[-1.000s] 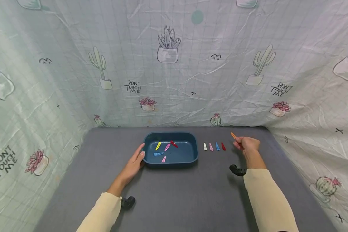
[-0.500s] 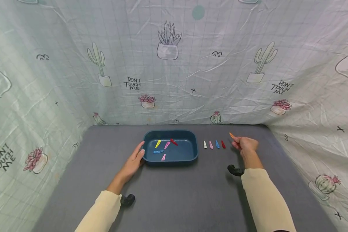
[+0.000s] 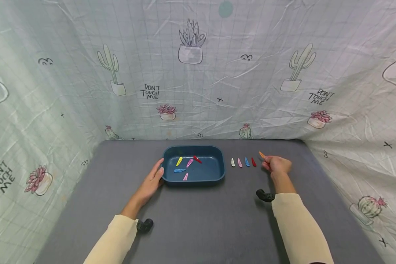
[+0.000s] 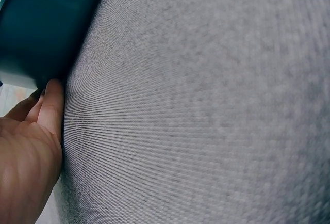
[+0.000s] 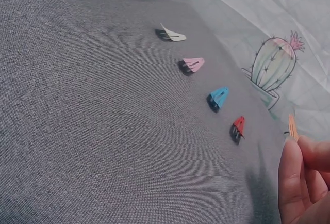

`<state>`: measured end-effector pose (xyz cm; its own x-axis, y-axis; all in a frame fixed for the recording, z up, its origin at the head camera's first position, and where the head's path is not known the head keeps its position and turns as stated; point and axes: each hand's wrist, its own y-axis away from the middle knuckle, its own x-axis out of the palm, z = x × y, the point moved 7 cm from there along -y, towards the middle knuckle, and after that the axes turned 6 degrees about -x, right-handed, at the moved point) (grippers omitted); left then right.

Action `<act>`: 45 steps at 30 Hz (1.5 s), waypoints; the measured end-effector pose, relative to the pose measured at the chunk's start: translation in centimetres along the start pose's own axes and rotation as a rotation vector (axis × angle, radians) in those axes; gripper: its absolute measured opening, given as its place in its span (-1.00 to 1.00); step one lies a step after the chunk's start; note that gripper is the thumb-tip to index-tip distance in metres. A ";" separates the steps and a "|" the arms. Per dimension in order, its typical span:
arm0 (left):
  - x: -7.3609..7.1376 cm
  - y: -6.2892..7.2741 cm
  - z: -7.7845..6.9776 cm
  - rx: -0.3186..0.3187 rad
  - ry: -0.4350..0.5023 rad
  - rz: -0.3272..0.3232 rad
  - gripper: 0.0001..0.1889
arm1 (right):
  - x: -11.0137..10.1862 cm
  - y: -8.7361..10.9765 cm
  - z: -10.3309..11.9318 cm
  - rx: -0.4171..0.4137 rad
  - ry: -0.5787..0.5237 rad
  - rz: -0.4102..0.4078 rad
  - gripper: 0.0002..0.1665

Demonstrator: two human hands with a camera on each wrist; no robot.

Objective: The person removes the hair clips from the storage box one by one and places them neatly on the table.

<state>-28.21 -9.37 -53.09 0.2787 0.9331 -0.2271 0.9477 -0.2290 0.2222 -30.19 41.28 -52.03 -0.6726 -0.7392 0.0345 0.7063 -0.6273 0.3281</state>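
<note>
My right hand (image 3: 278, 165) pinches an orange hair clip (image 3: 261, 154) between thumb and forefinger, its narrow end pointing up and away. In the right wrist view the fingers hold this clip (image 5: 292, 126) above the table. Just left of it a row of hair clips lies on the cloth: red (image 3: 253, 161), blue (image 3: 247, 161), pink (image 3: 239, 162) and white (image 3: 233, 162). My left hand (image 3: 150, 184) rests against the left end of a dark blue tray (image 3: 198, 182), fingers fairly straight along its side. The tray holds yellow (image 3: 179, 161), red (image 3: 197, 159), blue (image 3: 179, 170) and pink clips (image 3: 185, 176).
A grey cloth (image 3: 198, 223) covers the table. Behind and at both sides hangs a pale curtain (image 3: 217, 80) with cactus prints, meeting the table's back edge. A black wrist camera (image 3: 265, 195) sits at the right cuff, another (image 3: 145, 225) at the left.
My right hand has drifted slightly left with the orange clip, nearer the red clip on the table. The left hand stays at the tray. The head view has tilted a little downward.
</note>
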 end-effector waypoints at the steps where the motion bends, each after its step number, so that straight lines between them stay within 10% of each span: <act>1: 0.0 0.0 0.0 0.000 -0.001 0.000 -0.41 | 0.0 0.0 -0.1 -0.003 0.000 -0.006 -0.81; 45: -0.5 -0.3 -0.6 0.005 0.002 0.031 -0.41 | 0.6 0.9 -2.3 0.033 0.082 -0.177 -0.61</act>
<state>-28.74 -9.63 -52.44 0.3078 0.9260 -0.2185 0.9393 -0.2592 0.2246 -29.47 39.75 -53.87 -0.7647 -0.6361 -0.1031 0.5698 -0.7422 0.3527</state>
